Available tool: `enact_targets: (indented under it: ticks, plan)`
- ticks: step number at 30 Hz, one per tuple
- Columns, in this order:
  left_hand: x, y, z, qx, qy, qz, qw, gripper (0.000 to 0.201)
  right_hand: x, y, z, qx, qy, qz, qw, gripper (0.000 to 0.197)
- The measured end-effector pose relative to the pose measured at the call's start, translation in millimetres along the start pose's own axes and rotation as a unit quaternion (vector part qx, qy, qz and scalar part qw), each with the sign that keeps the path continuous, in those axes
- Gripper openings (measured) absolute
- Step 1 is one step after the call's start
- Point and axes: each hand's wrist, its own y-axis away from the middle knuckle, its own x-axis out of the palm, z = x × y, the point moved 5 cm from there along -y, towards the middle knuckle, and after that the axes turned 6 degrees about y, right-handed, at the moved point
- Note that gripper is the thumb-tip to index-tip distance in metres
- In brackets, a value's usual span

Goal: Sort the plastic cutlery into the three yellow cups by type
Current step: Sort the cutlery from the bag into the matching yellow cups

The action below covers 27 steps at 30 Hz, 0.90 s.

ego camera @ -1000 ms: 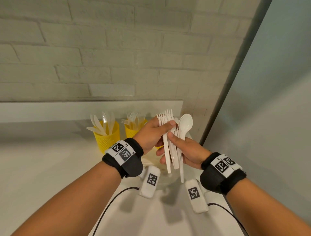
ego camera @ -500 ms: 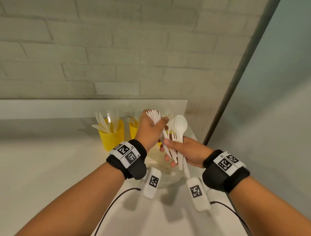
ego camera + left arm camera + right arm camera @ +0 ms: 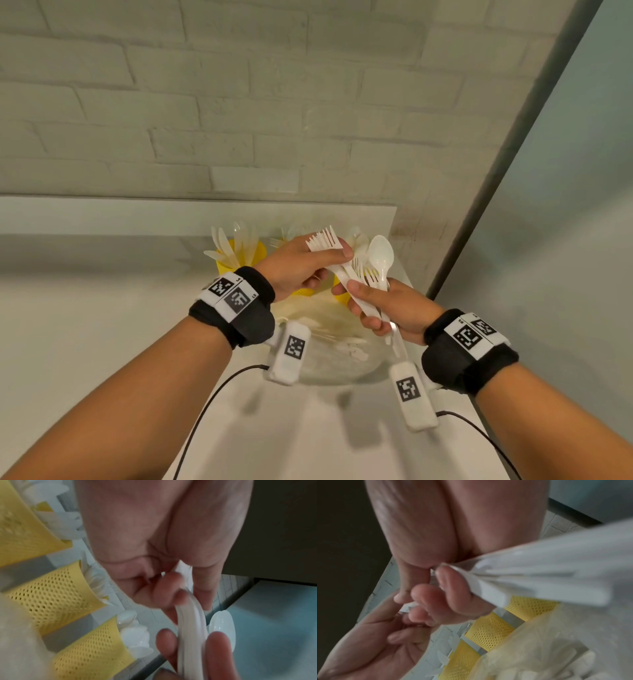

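My left hand (image 3: 320,270) pinches a fanned bunch of white plastic forks (image 3: 323,240), tines up and tilted left. The fork handles (image 3: 190,622) run down between the fingers of my right hand (image 3: 364,305), which also grips a white spoon (image 3: 380,257) and another fork (image 3: 361,274) upright. Three yellow mesh cups stand behind the hands. The left cup (image 3: 255,251) holds knives, the middle cup (image 3: 56,596) holds forks and the right cup (image 3: 92,649) holds spoons. In the head view the hands hide most of the middle and right cups.
A clear bowl (image 3: 342,370) with more white cutlery in it sits on the white counter (image 3: 85,342), right under my hands. A brick wall (image 3: 239,120) rises behind the cups, and a grey panel (image 3: 565,240) closes the right side. Cables trail from both wrist cameras.
My left hand has drawn the forks leftwards and tilted them away from the spoon. The bundle, upright and together before, is now split into a fork fan and the spoon group.
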Motion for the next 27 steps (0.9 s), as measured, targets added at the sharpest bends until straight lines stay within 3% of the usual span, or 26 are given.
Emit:
enact_targets:
  ticks: [3,6,10,14,16,22,27]
  plan:
    - [-3,4,-6,-0.004,0.017,0.013,1.0,0.004,2,-4,3,-0.01,0.018,-0.023,1.0,0.033]
    - [-19,6,-16,0.028,0.016,-0.027,0.999,0.006,0,-9,5,-0.002,0.009,-0.061,0.998,0.038]
    - [-55,8,-46,0.11,0.017,-0.128,0.986,0.003,-14,-18,6,0.01,0.026,-0.146,0.989,0.042]
    - [-84,-1,-73,0.142,-0.107,-0.241,0.954,0.011,-20,-24,13,-0.02,0.003,-0.183,0.983,0.041]
    - [-85,-14,-72,0.116,-0.168,-0.251,0.946,0.007,-16,-27,20,-0.034,-0.01,-0.166,0.985,0.039]
    - [-74,-63,-16,-0.012,-0.354,-0.189,0.916,0.015,-3,-29,40,-0.082,-0.067,-0.132,0.986,0.035]
    - [-68,-72,15,-0.129,-0.397,-0.136,0.899,0.045,-6,-29,46,-0.107,0.047,-0.16,0.98,0.041]
